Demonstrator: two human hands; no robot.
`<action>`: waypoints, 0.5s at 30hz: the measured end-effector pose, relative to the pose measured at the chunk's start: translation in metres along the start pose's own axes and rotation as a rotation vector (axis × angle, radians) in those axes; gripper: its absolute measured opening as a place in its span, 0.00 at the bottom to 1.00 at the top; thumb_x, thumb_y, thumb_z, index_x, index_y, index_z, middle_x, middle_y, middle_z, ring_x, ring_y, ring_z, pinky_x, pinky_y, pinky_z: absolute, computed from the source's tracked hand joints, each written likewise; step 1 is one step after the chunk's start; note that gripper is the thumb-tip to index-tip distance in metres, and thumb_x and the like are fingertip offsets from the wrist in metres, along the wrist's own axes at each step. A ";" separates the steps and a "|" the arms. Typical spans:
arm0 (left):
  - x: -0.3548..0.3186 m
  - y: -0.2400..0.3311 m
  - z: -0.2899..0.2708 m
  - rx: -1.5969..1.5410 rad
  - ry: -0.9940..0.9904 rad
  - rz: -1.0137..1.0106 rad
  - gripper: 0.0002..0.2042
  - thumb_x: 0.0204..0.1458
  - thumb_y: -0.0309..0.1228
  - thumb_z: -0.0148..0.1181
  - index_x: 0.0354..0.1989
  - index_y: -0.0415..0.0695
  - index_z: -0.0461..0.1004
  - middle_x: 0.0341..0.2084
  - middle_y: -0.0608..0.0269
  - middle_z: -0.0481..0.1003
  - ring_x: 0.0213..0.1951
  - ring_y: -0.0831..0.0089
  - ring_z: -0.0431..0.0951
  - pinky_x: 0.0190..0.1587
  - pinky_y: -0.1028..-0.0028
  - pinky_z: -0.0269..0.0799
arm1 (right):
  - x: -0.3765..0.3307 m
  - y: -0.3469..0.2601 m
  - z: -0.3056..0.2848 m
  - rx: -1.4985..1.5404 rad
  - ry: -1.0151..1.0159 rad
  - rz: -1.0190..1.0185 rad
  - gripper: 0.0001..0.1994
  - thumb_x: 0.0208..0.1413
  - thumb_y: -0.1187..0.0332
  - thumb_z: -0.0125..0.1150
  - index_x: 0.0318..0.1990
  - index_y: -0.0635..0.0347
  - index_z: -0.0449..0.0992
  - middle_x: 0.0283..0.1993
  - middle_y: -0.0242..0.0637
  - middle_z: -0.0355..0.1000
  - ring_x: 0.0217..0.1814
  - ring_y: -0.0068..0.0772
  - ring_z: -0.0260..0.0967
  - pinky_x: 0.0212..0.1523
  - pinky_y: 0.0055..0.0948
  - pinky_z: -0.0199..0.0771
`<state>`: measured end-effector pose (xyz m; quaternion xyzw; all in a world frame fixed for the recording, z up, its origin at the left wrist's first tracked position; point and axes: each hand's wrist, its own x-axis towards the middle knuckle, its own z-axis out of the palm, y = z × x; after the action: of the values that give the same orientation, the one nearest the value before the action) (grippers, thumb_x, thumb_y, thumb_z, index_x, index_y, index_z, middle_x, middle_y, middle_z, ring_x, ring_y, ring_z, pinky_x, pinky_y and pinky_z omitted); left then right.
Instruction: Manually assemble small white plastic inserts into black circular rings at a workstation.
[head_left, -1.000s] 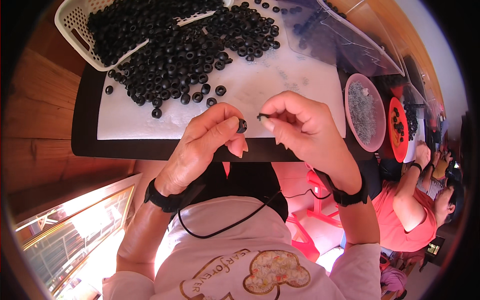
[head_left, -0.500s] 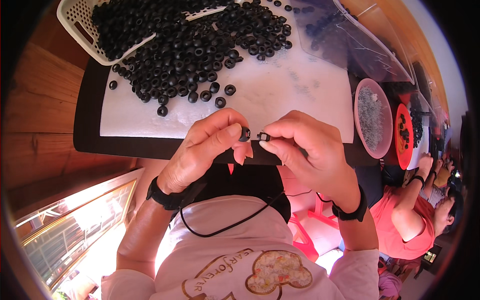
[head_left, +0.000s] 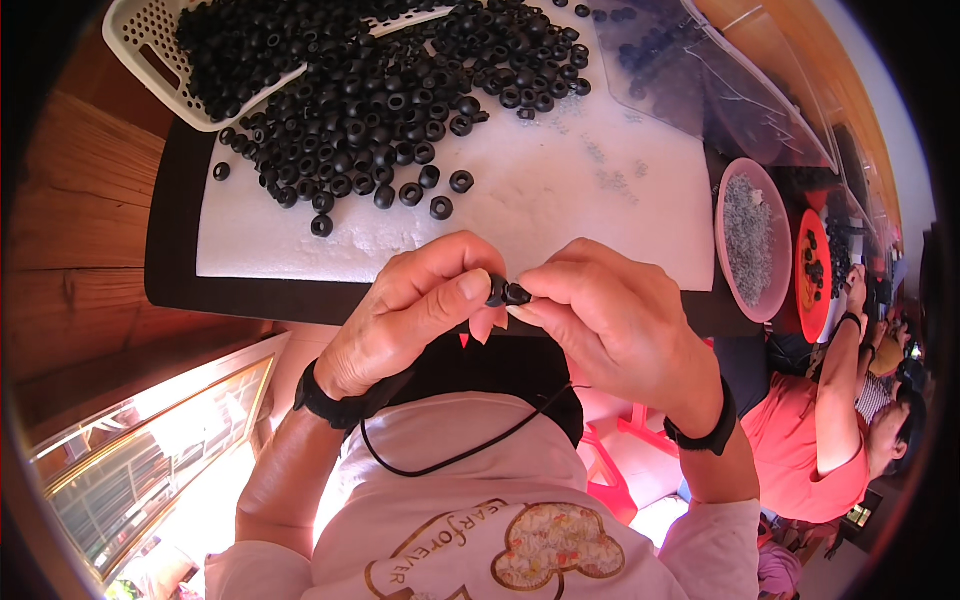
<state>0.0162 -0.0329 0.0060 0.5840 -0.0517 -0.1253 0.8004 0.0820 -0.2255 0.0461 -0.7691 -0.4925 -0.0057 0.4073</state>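
Between thumb and fingers, my left hand [head_left: 425, 305] pinches a round black plastic part [head_left: 496, 291]. My right hand [head_left: 610, 315] grips a smaller black plastic piece [head_left: 517, 294] with thumb and forefinger. The two pieces meet end to end in front of me, above the near edge of the table; whether one sits inside the other I cannot tell. Beyond my hands, a heap of round black parts with holes [head_left: 390, 130] is spread over a white foam sheet [head_left: 580, 235]. Several of them lie loose on its near side.
A white perforated basket [head_left: 150, 60] full of black parts lies at the far left. To the right stand a clear plastic bin [head_left: 760, 90], a pink bowl [head_left: 724, 235] of small greyish pieces and a red bowl [head_left: 808, 320]. A co-worker in a red shirt [head_left: 800, 450] sits further right.
My hands have come together, and the small black piece in my right hand now touches the round part in my left. Both hands sit slightly nearer to me.
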 end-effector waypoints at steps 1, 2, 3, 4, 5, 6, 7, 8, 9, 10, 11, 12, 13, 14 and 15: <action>0.000 0.000 0.000 0.010 0.004 0.000 0.14 0.63 0.38 0.46 0.37 0.38 0.70 0.23 0.66 0.71 0.30 0.79 0.71 0.35 0.79 0.66 | -0.001 0.000 0.001 0.000 0.003 0.004 0.11 0.46 0.75 0.65 0.35 0.61 0.69 0.26 0.37 0.67 0.22 0.39 0.70 0.20 0.32 0.68; 0.000 0.000 0.000 0.010 0.006 -0.001 0.14 0.63 0.38 0.46 0.37 0.38 0.70 0.23 0.66 0.71 0.30 0.79 0.71 0.35 0.79 0.66 | 0.000 -0.001 0.001 0.002 0.002 0.003 0.11 0.46 0.75 0.65 0.35 0.61 0.69 0.26 0.37 0.67 0.22 0.39 0.70 0.20 0.32 0.68; 0.000 0.000 0.000 0.017 0.011 0.015 0.15 0.63 0.40 0.46 0.37 0.38 0.70 0.23 0.66 0.71 0.30 0.80 0.70 0.35 0.79 0.66 | 0.001 -0.002 0.001 -0.002 -0.007 0.008 0.11 0.46 0.75 0.65 0.35 0.61 0.69 0.26 0.37 0.67 0.22 0.39 0.70 0.19 0.32 0.68; 0.000 -0.001 0.001 0.024 0.015 0.030 0.16 0.63 0.41 0.45 0.36 0.38 0.70 0.23 0.66 0.71 0.29 0.80 0.70 0.35 0.79 0.66 | 0.001 -0.002 0.001 -0.005 -0.016 0.013 0.11 0.45 0.74 0.65 0.34 0.61 0.69 0.26 0.36 0.66 0.22 0.38 0.70 0.19 0.32 0.68; 0.000 0.000 0.001 0.023 0.017 0.030 0.16 0.63 0.41 0.45 0.36 0.38 0.70 0.23 0.66 0.71 0.29 0.80 0.70 0.35 0.79 0.66 | 0.002 -0.003 0.001 -0.003 -0.018 0.013 0.11 0.45 0.74 0.65 0.34 0.61 0.69 0.26 0.36 0.66 0.22 0.38 0.70 0.19 0.32 0.68; 0.000 0.001 0.001 0.060 0.023 0.039 0.17 0.63 0.42 0.45 0.36 0.38 0.70 0.22 0.67 0.70 0.29 0.80 0.69 0.35 0.79 0.66 | 0.002 -0.003 0.002 -0.008 -0.002 0.003 0.11 0.46 0.73 0.66 0.35 0.61 0.70 0.25 0.37 0.67 0.20 0.36 0.69 0.18 0.30 0.66; 0.000 0.001 0.002 0.098 0.029 0.048 0.19 0.63 0.44 0.44 0.36 0.38 0.70 0.22 0.67 0.70 0.28 0.80 0.69 0.35 0.79 0.66 | 0.003 -0.003 0.002 -0.012 0.014 -0.006 0.11 0.47 0.72 0.67 0.36 0.61 0.72 0.24 0.37 0.68 0.19 0.35 0.67 0.17 0.29 0.64; 0.000 0.001 0.002 0.097 0.029 0.047 0.19 0.63 0.44 0.44 0.36 0.38 0.70 0.22 0.67 0.70 0.28 0.80 0.69 0.35 0.79 0.66 | 0.003 -0.004 0.002 -0.012 0.013 -0.005 0.11 0.47 0.72 0.67 0.36 0.61 0.72 0.24 0.37 0.68 0.19 0.35 0.67 0.17 0.29 0.64; -0.001 0.001 0.002 0.130 0.046 0.052 0.19 0.63 0.45 0.43 0.36 0.39 0.70 0.22 0.67 0.70 0.28 0.80 0.68 0.35 0.79 0.65 | 0.003 -0.005 0.002 -0.038 0.002 -0.008 0.10 0.47 0.73 0.66 0.34 0.61 0.70 0.25 0.36 0.66 0.19 0.35 0.68 0.17 0.30 0.65; -0.001 0.001 0.003 0.164 0.063 0.057 0.20 0.63 0.46 0.43 0.36 0.39 0.70 0.22 0.67 0.69 0.28 0.80 0.68 0.34 0.79 0.65 | 0.003 -0.005 0.003 -0.065 -0.010 -0.010 0.10 0.46 0.73 0.66 0.33 0.60 0.69 0.25 0.35 0.65 0.20 0.35 0.68 0.17 0.31 0.66; -0.001 0.000 0.003 0.163 0.064 0.057 0.20 0.63 0.46 0.43 0.36 0.39 0.70 0.22 0.67 0.69 0.28 0.80 0.68 0.34 0.79 0.65 | 0.004 -0.006 0.003 -0.064 -0.011 -0.011 0.10 0.46 0.73 0.66 0.33 0.60 0.69 0.25 0.35 0.65 0.20 0.35 0.68 0.17 0.31 0.66; -0.001 0.000 0.004 0.153 0.066 0.066 0.21 0.63 0.46 0.42 0.36 0.38 0.70 0.22 0.67 0.69 0.28 0.80 0.68 0.34 0.79 0.65 | 0.004 -0.007 0.003 -0.078 -0.012 -0.006 0.10 0.47 0.72 0.66 0.32 0.60 0.68 0.25 0.35 0.64 0.19 0.35 0.67 0.16 0.31 0.65; -0.001 0.000 0.005 0.143 0.068 0.076 0.21 0.64 0.46 0.42 0.36 0.38 0.70 0.23 0.66 0.69 0.28 0.80 0.68 0.34 0.79 0.65 | 0.004 -0.008 0.004 -0.093 -0.013 -0.001 0.10 0.47 0.72 0.66 0.31 0.60 0.68 0.24 0.34 0.63 0.19 0.34 0.66 0.16 0.31 0.64; -0.001 -0.001 0.004 0.142 0.069 0.074 0.21 0.64 0.46 0.42 0.36 0.38 0.70 0.23 0.66 0.69 0.28 0.80 0.68 0.34 0.79 0.65 | 0.003 -0.008 0.005 -0.092 -0.014 -0.001 0.10 0.47 0.72 0.66 0.31 0.60 0.68 0.24 0.34 0.63 0.19 0.34 0.66 0.16 0.31 0.64; 0.000 -0.002 0.004 0.136 0.057 0.076 0.21 0.64 0.46 0.42 0.36 0.38 0.70 0.23 0.66 0.69 0.28 0.80 0.67 0.34 0.79 0.65 | 0.002 -0.007 0.007 -0.091 -0.013 -0.002 0.10 0.47 0.72 0.66 0.31 0.60 0.67 0.24 0.34 0.63 0.18 0.34 0.66 0.16 0.31 0.64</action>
<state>0.0146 -0.0368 0.0050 0.6379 -0.0594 -0.0742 0.7642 0.0752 -0.2181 0.0470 -0.7865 -0.4950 -0.0238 0.3686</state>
